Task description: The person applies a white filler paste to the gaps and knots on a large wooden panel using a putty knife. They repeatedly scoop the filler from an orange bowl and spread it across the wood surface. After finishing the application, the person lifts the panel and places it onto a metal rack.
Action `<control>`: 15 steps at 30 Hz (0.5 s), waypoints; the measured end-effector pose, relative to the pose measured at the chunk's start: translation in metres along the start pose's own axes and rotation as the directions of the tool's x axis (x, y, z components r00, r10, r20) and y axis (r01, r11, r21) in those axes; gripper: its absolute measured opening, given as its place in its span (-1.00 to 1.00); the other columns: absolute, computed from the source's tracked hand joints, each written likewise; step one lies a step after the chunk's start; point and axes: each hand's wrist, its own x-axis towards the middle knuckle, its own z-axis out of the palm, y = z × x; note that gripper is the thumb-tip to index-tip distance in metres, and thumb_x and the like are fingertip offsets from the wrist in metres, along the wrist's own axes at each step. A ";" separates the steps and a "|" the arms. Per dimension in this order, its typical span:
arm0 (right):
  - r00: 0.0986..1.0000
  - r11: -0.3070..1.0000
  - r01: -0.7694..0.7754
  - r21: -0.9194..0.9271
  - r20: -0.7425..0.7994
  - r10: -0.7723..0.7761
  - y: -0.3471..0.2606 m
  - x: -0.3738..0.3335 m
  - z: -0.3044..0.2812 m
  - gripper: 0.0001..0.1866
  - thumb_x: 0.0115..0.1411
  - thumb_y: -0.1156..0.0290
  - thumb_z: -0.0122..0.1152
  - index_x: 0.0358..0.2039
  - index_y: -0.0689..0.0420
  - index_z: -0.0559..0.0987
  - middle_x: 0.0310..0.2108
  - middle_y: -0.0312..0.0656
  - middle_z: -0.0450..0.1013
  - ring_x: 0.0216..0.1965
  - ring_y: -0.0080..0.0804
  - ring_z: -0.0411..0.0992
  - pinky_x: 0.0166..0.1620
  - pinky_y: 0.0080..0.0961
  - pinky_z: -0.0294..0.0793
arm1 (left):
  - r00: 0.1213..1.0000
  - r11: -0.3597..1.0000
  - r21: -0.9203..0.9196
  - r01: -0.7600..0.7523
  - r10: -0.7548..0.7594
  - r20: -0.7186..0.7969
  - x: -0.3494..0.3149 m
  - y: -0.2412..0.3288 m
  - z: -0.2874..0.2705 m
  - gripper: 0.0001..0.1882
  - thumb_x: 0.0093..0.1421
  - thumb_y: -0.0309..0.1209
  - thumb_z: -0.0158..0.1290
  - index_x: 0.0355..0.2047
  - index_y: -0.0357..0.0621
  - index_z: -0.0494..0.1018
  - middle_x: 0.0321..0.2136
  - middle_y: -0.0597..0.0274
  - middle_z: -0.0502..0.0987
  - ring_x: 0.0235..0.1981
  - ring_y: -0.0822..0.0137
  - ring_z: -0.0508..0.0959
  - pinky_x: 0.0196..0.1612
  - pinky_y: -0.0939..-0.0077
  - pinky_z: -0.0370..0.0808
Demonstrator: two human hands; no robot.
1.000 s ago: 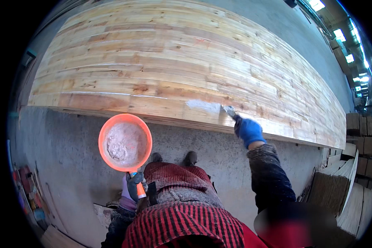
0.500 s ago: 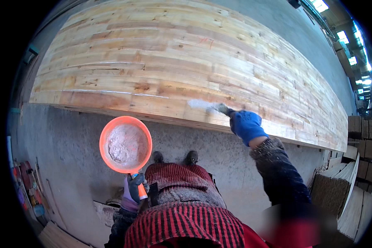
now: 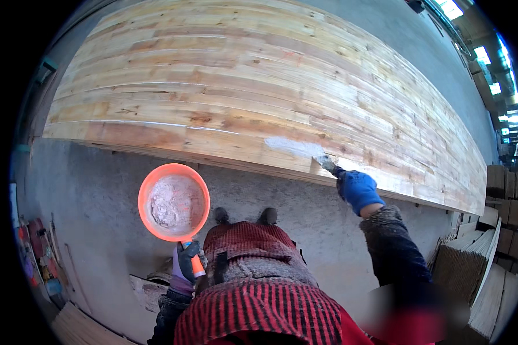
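My left hand (image 3: 187,260), in a dark glove, is closed round the handle of an orange pan-shaped container (image 3: 145,213). Pinkish-white paste (image 3: 177,201) lies inside it. My right hand (image 3: 357,188), in a blue glove, grips a putty knife (image 3: 327,163), its blade against the top of a long wooden panel (image 3: 224,103) close to the near edge. A whitish smear of paste (image 3: 293,146) stretches left from the blade across the boards. Thin white lines run along some joints further left.
Stacked wooden boards (image 3: 463,261) stand at the lower right, with more piled timber (image 3: 509,190) behind them. Assorted tools (image 3: 46,259) are at the far left on the concrete floor (image 3: 98,201). My shoes (image 3: 267,216) are below the panel's near edge.
My right hand has drawn the putty knife to the right and slightly nearer, and the white smear now reaches further right. My left hand with the container has hardly moved.
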 end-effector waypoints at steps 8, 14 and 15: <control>0.991 0.997 -0.060 0.051 -0.113 0.066 0.024 -0.011 0.037 -0.72 0.25 0.23 -0.02 -0.36 0.06 0.64 -0.47 -0.05 0.58 -0.42 -0.07 0.58 -0.37 -0.17 0.56 | 1.000 1.000 0.027 -0.011 0.012 -0.022 -0.002 0.003 -0.001 -0.82 0.14 -0.40 0.09 -0.29 -0.11 0.35 -0.59 0.28 0.40 -0.67 0.36 0.46 -0.62 0.47 0.46; 0.979 0.993 -0.076 0.088 -0.183 0.091 0.017 -0.020 0.061 -0.68 0.25 0.21 -0.03 -0.38 0.09 0.65 -0.49 0.00 0.57 -0.43 -0.07 0.58 -0.33 -0.13 0.55 | 0.999 0.999 0.014 -0.038 0.038 0.031 0.008 0.011 0.004 -0.83 0.14 -0.38 0.10 -0.29 -0.08 0.36 -0.58 0.29 0.40 -0.67 0.37 0.46 -0.63 0.47 0.46; 0.988 0.995 -0.054 0.081 -0.140 0.065 0.021 -0.018 0.052 -0.68 0.25 0.21 -0.03 -0.36 0.08 0.66 -0.48 0.00 0.57 -0.40 -0.07 0.58 -0.31 -0.13 0.56 | 0.999 0.999 0.023 -0.032 0.031 0.013 0.006 0.008 0.000 -0.82 0.13 -0.39 0.10 -0.28 -0.08 0.36 -0.58 0.28 0.40 -0.67 0.37 0.46 -0.63 0.47 0.46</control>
